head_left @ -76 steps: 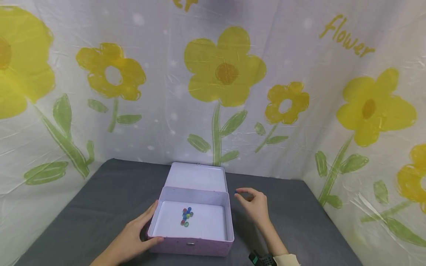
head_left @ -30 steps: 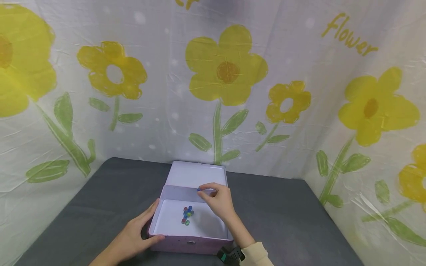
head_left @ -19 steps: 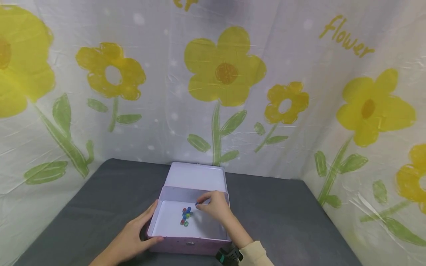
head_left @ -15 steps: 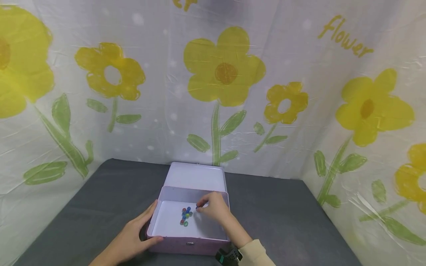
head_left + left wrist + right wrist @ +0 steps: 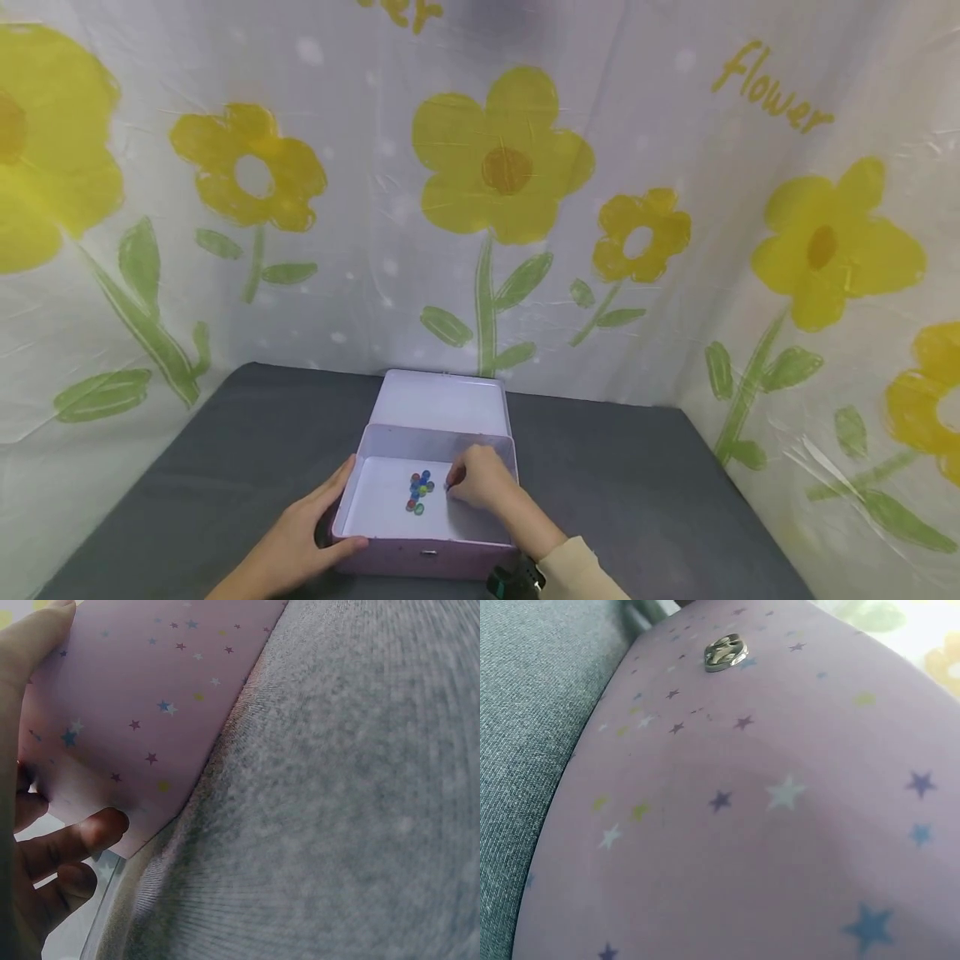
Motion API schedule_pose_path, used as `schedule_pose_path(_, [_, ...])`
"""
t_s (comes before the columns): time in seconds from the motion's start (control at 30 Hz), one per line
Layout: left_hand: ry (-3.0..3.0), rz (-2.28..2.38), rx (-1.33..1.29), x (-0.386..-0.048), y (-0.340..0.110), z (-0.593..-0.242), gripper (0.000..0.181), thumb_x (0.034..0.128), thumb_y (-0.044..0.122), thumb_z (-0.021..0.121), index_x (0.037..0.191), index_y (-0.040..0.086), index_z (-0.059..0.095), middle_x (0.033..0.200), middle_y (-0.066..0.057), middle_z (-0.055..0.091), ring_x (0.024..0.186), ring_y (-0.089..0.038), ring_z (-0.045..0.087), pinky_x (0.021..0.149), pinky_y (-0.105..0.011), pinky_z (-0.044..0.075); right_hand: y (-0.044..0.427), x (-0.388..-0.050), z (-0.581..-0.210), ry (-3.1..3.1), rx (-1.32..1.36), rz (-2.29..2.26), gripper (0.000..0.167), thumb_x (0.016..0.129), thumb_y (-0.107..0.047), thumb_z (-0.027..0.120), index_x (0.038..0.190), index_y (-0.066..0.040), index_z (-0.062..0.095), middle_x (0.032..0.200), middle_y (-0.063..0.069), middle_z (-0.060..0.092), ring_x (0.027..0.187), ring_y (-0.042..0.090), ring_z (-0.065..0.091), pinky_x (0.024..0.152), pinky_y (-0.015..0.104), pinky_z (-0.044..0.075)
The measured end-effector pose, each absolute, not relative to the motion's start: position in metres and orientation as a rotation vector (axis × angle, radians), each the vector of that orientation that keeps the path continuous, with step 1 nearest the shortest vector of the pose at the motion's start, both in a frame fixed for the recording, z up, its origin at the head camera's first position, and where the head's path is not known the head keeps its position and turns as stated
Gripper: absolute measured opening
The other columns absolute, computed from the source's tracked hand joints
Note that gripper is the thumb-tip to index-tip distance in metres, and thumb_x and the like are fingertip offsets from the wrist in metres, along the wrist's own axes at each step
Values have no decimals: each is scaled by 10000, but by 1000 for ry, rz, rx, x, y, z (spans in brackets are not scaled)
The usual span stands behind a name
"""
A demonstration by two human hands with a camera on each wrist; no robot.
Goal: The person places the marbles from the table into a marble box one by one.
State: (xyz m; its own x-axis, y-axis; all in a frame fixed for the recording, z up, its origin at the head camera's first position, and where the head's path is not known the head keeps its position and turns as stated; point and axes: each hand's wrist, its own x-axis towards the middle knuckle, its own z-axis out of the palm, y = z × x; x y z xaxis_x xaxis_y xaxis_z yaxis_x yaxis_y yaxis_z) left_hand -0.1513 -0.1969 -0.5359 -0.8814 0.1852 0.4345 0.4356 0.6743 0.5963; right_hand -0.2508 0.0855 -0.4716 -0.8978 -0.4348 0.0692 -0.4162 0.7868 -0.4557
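A pink metal box [image 5: 427,560] with a pale inside stands in front of me, its lid [image 5: 441,404] tipped back. Several glass marbles [image 5: 422,483] in red, blue and green lie clustered on its floor, left of middle. My left hand [image 5: 303,529] grips the box's left side, thumb on the front rim; in the left wrist view its fingers [image 5: 67,844] bend against the star-printed wall. Inside the box, right of the cluster, my right hand [image 5: 483,481] pinches a dark blue marble low at the floor, mostly hidden by the fingertips.
Dark grey cloth [image 5: 622,492] covers the table around the box. A curtain [image 5: 352,275] with yellow flowers encloses the back and sides. The metal clasp [image 5: 726,652] shows on the box's front in the right wrist view.
My right hand has come from right of the box, over its right wall, and down to its floor with the blue marble. The left hand stays on the box.
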Motion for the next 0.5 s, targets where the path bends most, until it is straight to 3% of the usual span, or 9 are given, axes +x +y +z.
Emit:
schedule_pose_path(0.17, [-2562, -1072, -471, -149, -199, -537, 1095, 814, 525, 896, 1682, 181, 323, 1641, -162, 457, 1425, -381, 512, 1016, -643, 524, 83, -250, -470, 2969, -701, -743, 92, 790, -22, 886, 822, -57, 807, 746, -11, 729, 668, 79, 587, 628, 245, 506])
schedule_pose_path(0.33, [-2572, -1106, -471, -149, -197, -536, 1095, 826, 539, 882, 1684, 168, 313, 1651, -178, 436, 1437, -396, 493, 1022, -671, 503, 88, -250, -460, 2988, -774, -907, 55, 870, -81, 839, 906, -46, 817, 857, 35, 777, 697, 89, 613, 615, 246, 507])
schedule_pose_path(0.5, [-2583, -1103, -478, -152, -195, -534, 1087, 828, 570, 867, 1678, 156, 330, 1655, -165, 430, 1448, -386, 486, 1046, -665, 490, 106, -248, -445, 3068, -825, -1267, 58, 940, -118, 795, 951, -64, 813, 815, 18, 770, 648, 49, 605, 578, 209, 499])
